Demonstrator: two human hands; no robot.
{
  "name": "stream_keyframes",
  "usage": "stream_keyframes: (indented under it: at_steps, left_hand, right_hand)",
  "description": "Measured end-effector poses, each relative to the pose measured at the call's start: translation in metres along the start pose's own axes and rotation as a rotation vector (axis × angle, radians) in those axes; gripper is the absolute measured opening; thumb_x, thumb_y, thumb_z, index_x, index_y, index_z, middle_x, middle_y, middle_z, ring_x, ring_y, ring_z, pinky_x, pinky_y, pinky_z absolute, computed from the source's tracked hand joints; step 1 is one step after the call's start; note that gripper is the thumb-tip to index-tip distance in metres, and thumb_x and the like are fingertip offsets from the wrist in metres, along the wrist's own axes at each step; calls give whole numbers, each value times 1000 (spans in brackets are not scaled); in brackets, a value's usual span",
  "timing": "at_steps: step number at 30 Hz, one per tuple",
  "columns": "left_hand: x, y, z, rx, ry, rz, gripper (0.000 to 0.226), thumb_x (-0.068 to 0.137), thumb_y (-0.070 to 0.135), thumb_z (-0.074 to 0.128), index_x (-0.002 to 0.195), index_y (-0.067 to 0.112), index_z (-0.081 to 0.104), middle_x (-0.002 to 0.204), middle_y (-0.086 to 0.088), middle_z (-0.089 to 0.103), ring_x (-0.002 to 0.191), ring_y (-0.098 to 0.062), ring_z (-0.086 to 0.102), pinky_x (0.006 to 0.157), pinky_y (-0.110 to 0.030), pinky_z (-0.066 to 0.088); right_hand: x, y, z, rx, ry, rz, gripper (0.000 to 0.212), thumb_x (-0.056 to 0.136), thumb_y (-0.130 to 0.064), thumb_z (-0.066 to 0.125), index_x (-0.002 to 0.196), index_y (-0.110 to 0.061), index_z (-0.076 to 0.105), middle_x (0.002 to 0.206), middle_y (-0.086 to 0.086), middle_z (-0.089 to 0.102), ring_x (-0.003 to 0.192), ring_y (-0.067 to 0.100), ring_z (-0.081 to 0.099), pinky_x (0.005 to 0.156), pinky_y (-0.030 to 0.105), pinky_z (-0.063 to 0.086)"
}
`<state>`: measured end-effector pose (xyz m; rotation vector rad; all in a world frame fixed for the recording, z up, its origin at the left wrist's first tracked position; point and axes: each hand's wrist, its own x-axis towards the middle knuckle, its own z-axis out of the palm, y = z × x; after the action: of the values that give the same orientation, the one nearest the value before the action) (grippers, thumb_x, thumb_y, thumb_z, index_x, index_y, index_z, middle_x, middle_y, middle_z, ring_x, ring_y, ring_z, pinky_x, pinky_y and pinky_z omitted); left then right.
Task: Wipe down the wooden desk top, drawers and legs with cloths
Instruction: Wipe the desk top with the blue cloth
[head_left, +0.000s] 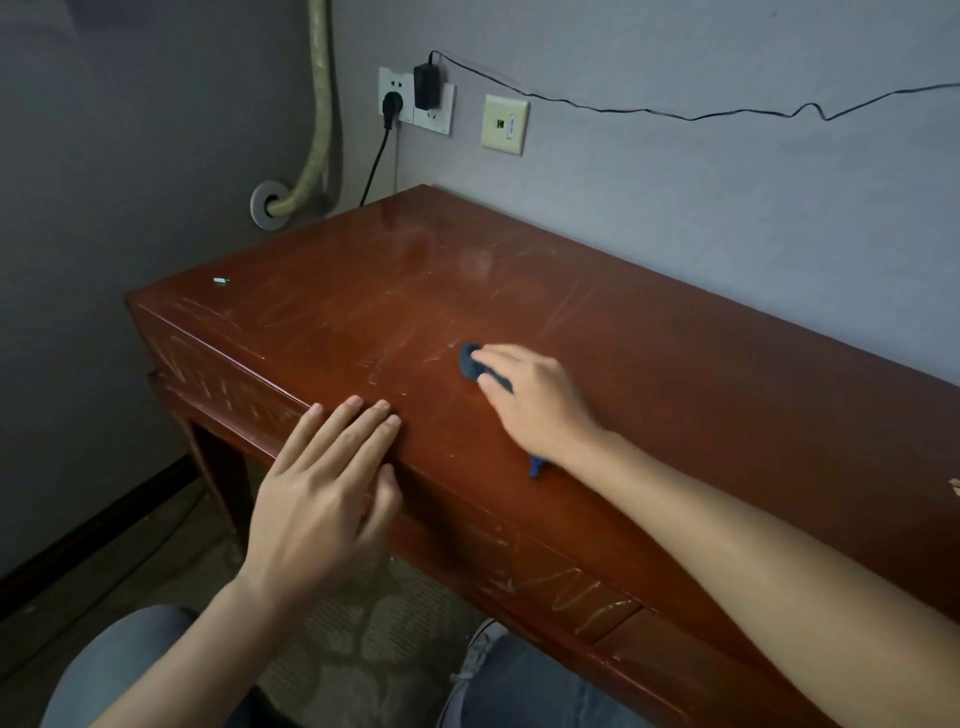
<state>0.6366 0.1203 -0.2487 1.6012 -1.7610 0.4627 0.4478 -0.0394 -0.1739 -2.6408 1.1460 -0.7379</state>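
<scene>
A scratched reddish-brown wooden desk (649, 374) runs along the wall. My right hand (535, 400) lies on the desk top over a dark blue cloth (470, 361), fingers curled round it. The cloth shows past my fingertips, and a blue corner (536, 465) pokes out under my wrist. My left hand (332, 478) rests flat with straight fingers on the desk's front edge, above the carved drawer front (566, 587). A desk leg (218, 467) stands at the left end.
A tiny teal scrap (221, 281) lies near the desk's far left corner. Wall sockets (415, 101) with plugs and a black cable (675, 111) sit above the desk. A wrapped pipe (319, 130) enters the wall. Patterned carpet (363, 639) and my knees are below.
</scene>
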Motion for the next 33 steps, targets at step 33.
stream_keyframes:
  at_steps: [33]
  left_hand:
    - [71,60,6,-21,-437,142,55,99,41,37,136,15,68,143,-3,63,136,-20,57,116,-41,43]
  right_hand:
    - [25,114,-39,-71,40,197,34,101,-30,62,133,-21,68,137,-2,66,128,19,60,109,29,44]
